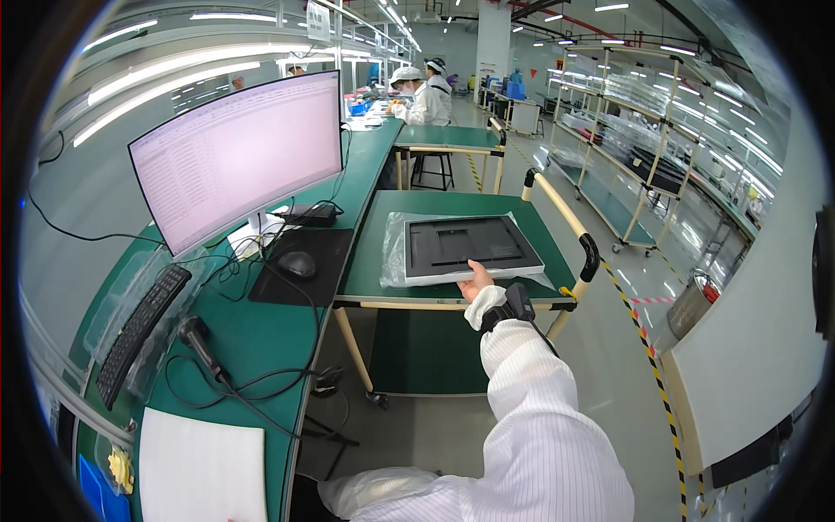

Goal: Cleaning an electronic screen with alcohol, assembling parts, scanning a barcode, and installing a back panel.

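My right hand [475, 282] holds the near edge of a flat black rectangular panel [513, 248], thumb on top and fingers out of sight beneath. The panel has a pale silver rim and a recessed rectangular shape in its middle. It lies on a clear plastic bag or wrap [393, 250] on the green-topped cart [374, 291]. A dark strapped device [519, 302] sits on my right wrist, over the white striped sleeve. My left hand is not visible.
At left, the green workbench [235, 326] carries a curved monitor [243, 152], mouse [297, 264], keyboard [142, 335], corded handheld scanner [201, 344] and white pad [202, 465]. Cables loop across the bench edge. The cart's cream handle [559, 202] rises at right. Two people work farther off.
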The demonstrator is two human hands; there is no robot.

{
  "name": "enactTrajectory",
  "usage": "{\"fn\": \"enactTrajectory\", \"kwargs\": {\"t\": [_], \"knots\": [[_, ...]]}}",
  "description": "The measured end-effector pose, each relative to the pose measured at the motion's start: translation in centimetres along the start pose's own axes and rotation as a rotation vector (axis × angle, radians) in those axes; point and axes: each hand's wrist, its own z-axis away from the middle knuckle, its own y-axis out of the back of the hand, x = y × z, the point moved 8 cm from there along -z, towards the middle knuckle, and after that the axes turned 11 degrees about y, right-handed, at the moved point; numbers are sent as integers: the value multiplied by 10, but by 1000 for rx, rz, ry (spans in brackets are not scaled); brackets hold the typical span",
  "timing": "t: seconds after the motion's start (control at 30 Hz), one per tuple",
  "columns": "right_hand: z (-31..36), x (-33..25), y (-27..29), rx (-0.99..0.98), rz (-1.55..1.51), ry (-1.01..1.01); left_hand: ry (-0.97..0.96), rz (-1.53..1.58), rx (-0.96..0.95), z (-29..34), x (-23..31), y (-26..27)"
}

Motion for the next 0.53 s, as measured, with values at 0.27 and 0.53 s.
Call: {"fn": "enactTrajectory", "kwargs": {"t": [0.27,0.53], "knots": [[-12,2,2,77,-49,-1,24,10,3,-1,-4,-3],[-3,22,-5,-62,497,-268,53,29,-7,3,-6,0]]}}
